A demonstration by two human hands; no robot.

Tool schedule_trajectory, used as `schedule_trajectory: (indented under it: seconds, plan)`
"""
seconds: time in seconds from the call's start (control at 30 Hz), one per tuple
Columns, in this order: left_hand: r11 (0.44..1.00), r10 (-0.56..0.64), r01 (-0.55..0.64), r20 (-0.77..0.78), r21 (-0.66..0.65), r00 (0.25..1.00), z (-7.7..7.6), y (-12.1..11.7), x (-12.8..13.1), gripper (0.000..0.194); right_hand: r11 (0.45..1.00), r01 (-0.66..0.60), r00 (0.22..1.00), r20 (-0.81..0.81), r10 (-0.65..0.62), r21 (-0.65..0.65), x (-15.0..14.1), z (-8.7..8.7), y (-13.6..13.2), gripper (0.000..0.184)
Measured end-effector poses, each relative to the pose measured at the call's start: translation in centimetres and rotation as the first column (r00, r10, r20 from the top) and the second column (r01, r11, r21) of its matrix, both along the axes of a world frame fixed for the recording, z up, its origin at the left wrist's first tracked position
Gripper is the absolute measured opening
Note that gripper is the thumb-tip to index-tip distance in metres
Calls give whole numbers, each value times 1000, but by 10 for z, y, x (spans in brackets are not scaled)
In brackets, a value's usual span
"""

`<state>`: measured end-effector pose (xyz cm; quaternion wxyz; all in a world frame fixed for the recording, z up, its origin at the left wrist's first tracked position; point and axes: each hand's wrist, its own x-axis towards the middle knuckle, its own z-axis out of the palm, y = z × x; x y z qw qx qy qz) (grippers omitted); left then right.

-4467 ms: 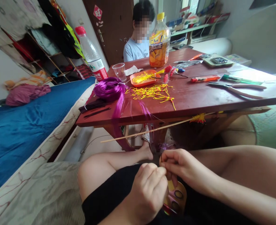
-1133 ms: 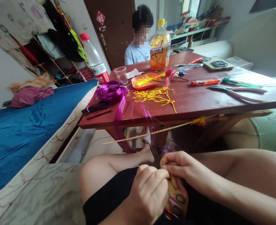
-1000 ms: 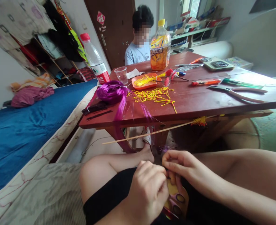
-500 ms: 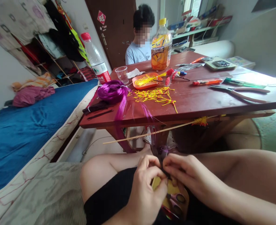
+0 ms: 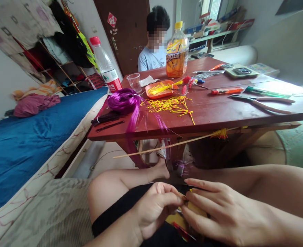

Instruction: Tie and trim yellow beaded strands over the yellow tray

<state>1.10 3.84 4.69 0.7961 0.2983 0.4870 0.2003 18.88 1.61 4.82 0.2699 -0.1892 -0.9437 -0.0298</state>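
Both my hands work low over my lap, below the table's near edge. My left hand [image 5: 155, 209] is closed in a pinch, thumb against fingers, on something small that I cannot make out. My right hand [image 5: 215, 214] meets it fingertip to fingertip, its fingers curled over a yellow patterned object [image 5: 178, 219] lying on my black shorts. A tuft of purple strands [image 5: 180, 168] shows just above the hands.
A red wooden table [image 5: 218, 109] carries a purple fibre bundle [image 5: 123, 101], yellow strands [image 5: 170, 104], an orange tray [image 5: 160, 88], bottles, a cup, pliers [image 5: 265, 101] and pens. A thin bamboo stick [image 5: 164, 146] hangs under its edge. Another person [image 5: 154, 44] sits opposite. A blue bed [image 5: 25, 137] lies left.
My hands have dropped lower and closer to me. The right hand has turned flatter over the yellow object, and the left has closed into a tighter pinch against it.
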Motion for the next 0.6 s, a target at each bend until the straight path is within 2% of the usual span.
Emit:
schedule_trajectory:
  seconds: [0.03, 0.07, 0.13, 0.17, 0.2, 0.23, 0.27, 0.3, 0.33, 0.37, 0.4, 0.43, 0.47, 0.5, 0.53, 0.6]
  plan:
    - [998, 37, -35, 40, -46, 999, -2, 0, 1, 5, 999, 4, 1000, 24, -5, 45, 1, -1, 0, 34]
    - [996, 64, -59, 65, -69, 996, -4, 0, 1, 6, 999, 16, 1000, 17, -16, 31, 1, -2, 0, 36]
    - [996, 82, -81, 58, -25, 995, -5, -4, 2, 6, 994, 39, 998, -54, -44, -104, -2, -4, 1, 39]
    - [995, 69, -70, 23, 71, 997, -5, -6, 2, 5, 974, 70, 989, -110, -95, -217, -5, -5, 2, 40]
    - [974, 46, -37, -36, 225, 998, -4, -9, 2, 3, 924, 109, 972, -157, -177, -365, -8, -6, 2, 39]
    - [907, 34, 18, -117, 421, 993, -3, -12, 2, 4, 832, 141, 944, -180, -276, -536, -11, -7, 3, 36]
    - [776, 50, 94, -210, 623, 976, -3, -15, 1, 7, 695, 147, 909, -181, -375, -703, -15, -8, 3, 32]
    - [591, 104, 179, -294, 787, 950, -4, -18, 0, 10, 523, 111, 874, -168, -456, -845, -18, -10, 4, 27]
    - [377, 185, 256, -343, 890, 921, -5, -19, -2, 13, 336, 32, 845, -155, -513, -941, -21, -12, 5, 24]
    - [168, 262, 319, -355, 933, 897, -8, -21, -3, 15, 158, -75, 826, -150, -543, -985, -23, -14, 6, 23]
    - [-14, 311, 366, -344, 931, 886, -11, -21, -5, 16, 10, -185, 812, -158, -561, -983, -25, -16, 7, 24]
    - [-172, 325, 389, -321, 905, 890, -14, -21, -7, 17, -106, -279, 800, -170, -576, -954, -26, -19, 8, 27]
    - [-297, 309, 398, -307, 868, 900, -17, -20, -9, 17, -191, -348, 793, -179, -583, -918, -27, -21, 10, 30]
    - [-390, 281, 398, -305, 830, 910, -20, -18, -10, 16, -249, -393, 790, -186, -584, -885, -27, -23, 11, 32]
    - [-450, 252, 399, -315, 799, 915, -21, -17, -12, 15, -284, -420, 788, -191, -585, -862, -27, -24, 12, 32]
    - [-498, 218, 412, -350, 763, 911, -20, -14, -14, 15, -316, -444, 782, -191, -593, -838, -26, -26, 13, 30]
